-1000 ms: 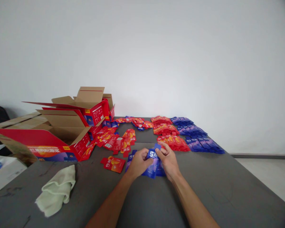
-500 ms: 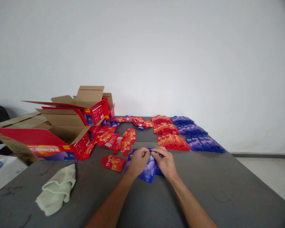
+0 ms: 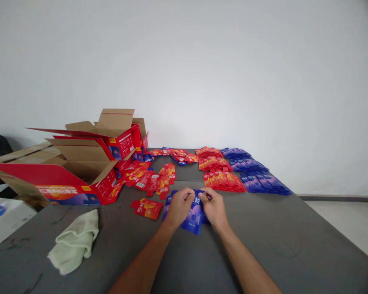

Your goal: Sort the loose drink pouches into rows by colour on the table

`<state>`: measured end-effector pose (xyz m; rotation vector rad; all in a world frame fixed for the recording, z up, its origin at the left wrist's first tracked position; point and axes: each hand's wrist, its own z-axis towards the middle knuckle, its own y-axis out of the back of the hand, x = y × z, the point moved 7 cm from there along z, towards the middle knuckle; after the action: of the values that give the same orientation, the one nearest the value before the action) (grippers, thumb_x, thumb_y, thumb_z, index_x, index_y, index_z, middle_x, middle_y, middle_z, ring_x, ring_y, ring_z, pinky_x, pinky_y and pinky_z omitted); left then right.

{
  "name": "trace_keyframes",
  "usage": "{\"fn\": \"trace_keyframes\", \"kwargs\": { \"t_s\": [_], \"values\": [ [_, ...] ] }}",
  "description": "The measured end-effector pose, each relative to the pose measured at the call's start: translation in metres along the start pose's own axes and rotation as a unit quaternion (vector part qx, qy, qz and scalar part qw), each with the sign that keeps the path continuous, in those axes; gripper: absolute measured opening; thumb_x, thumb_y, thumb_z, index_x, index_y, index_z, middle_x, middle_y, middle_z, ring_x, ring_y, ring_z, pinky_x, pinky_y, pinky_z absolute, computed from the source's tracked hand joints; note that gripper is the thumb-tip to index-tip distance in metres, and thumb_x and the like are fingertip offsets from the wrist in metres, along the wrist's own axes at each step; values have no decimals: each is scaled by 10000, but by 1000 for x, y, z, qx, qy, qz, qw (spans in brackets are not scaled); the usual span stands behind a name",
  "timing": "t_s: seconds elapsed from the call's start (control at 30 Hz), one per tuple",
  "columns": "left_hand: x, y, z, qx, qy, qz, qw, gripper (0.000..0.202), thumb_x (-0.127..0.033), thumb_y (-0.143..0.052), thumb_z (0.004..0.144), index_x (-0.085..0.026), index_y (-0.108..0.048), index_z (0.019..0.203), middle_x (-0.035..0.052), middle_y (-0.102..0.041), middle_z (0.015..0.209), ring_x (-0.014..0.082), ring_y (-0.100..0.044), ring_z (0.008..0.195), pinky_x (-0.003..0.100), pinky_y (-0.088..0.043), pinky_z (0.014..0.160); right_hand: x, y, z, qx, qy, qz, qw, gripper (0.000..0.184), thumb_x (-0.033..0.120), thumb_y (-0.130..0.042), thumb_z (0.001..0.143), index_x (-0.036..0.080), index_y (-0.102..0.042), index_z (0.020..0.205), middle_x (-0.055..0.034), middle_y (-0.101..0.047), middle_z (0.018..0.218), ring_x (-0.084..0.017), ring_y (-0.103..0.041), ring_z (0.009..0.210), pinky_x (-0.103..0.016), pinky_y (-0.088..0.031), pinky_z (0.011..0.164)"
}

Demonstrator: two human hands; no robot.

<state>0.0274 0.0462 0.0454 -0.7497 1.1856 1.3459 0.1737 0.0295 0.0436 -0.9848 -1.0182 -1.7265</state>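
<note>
- The person's left hand (image 3: 179, 206) and right hand (image 3: 214, 207) meet over the near middle of the counter, knuckles up. Each grip is closed narrow, thumb and fingertips pinching the far edge of a small bundle of glossy blue foil sachets (image 3: 194, 216).
- The blue foil sachets sit between the two hands and touch both, so neither hand is nearer than the other. Their long axis runs from the pinched far edge back toward the person. The near end pokes out below the hands, slightly askew. It is not possible to tell whether the bundle rests on the surface or is lifted just off it.
- Just left of the left hand, but not touching it, a single flat red foil sachet (image 3: 147, 208) with orange print lies on the dark grey counter (image 3: 294, 245).
- Farther back on the left, a scatter of loose red sachets (image 3: 150, 179) spreads toward several open red-and-brown cardboard cartons (image 3: 79, 175).
- Beyond the right hand lie tidy overlapping rows of red sachets (image 3: 222, 180). Directly to their right are matching rows of blue sachets (image 3: 262, 182).
- At the near left, well apart from both hands, lies a crumpled pale green cloth (image 3: 75, 241).
- A plain white wall (image 3: 202, 61) fills the background.
</note>
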Motion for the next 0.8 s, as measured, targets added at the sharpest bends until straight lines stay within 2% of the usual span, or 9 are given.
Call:
{"fn": "trace_keyframes", "kwargs": {
  "t_s": [0.1, 0.2, 0.27, 0.33, 0.43, 0.5, 0.63, 0.7, 0.8],
  "values": [
    [2, -8, -2, 28, 38, -48, 998, 198, -319, -567, 837, -167, -631, 947, 1, -643, 781, 111, -567, 668, 201, -416, 595, 1, 3, -1, -32, 21, -54, 998, 189, 332, -522, 844, 189, -645, 858, -16, -638, 763, -183, -574, 715, -281, -433, 687],
    [8, -14, -5, 80, 97, -73, 989, 393, -224, -670, 716, -181, -588, 1097, 3, -687, 829, 120, -606, 649, 209, -450, 587, -4, 8, 1, -57, 17, -78, 995, 211, 367, -507, 866, 193, -623, 891, -29, -647, 787, -195, -585, 732, -286, -443, 687],
    [13, -9, -5, 87, 122, -57, 987, 469, -152, -701, 637, -180, -592, 1092, 1, -693, 818, 118, -603, 633, 207, -454, 580, -11, 12, 4, -68, 6, -64, 996, 254, 416, -518, 880, 192, -619, 941, -26, -642, 779, -192, -584, 712, -288, -456, 679],
    [18, 4, -1, 49, 136, -42, 989, 443, -130, -699, 620, -173, -606, 1051, 10, -697, 828, 123, -613, 657, 210, -463, 592, -16, 16, 7, -75, 4, -42, 996, 311, 447, -512, 898, 190, -613, 1041, -34, -657, 832, -194, -599, 739, -300, -479, 713],
    [29, 30, 3, -53, 171, -35, 983, 350, -175, -676, 668, -165, -608, 1012, 24, -700, 851, 135, -633, 697, 222, -475, 607, -17, 17, 11, -56, 22, -59, 996, 344, 413, -473, 919, 186, -600, 1145, -80, -673, 1020, -221, -620, 894, -345, -497, 816],
    [37, 41, 4, -92, 209, -18, 973, 276, -223, -663, 700, -153, -615, 963, 23, -692, 796, 138, -629, 667, 227, -464, 584, -15, 14, 12, -21, 45, -123, 991, 309, 334, -473, 901, 179, -630, 1118, -100, -666, 1087, -244, -598, 995, -380, -480, 890],
    [50, 43, 4, -79, 248, 10, 965, 201, -277, -660, 719, -143, -623, 863, 11, -666, 688, 139, -604, 589, 231, -429, 535, -13, 0, 5, 95, 74, -252, 960, 309, 233, -531, 846, 191, -686, 1110, -102, -658, 1170, -265, -533, 1127, -426, -392, 1026],
    [54, 42, 5, -83, 234, 26, 968, 183, -274, -679, 711, -152, -617, 833, 0, -661, 680, 132, -595, 585, 224, -417, 536, -16, -8, -3, 173, 69, -289, 939, 376, 307, -596, 842, 223, -670, 1201, -98, -601, 1304, -295, -465, 1229, -460, -359, 1054],
    [63, 40, 3, -86, 213, 37, 972, 206, -258, -715, 689, -168, -609, 842, -6, -671, 705, 135, -606, 621, 223, -417, 566, -24, -16, -16, 289, 48, -322, 900, 623, 452, -690, 786, 266, -566, 1367, -87, -424, 1504, -361, -272, 1393, -546, -273, 1098]
  ]
}}
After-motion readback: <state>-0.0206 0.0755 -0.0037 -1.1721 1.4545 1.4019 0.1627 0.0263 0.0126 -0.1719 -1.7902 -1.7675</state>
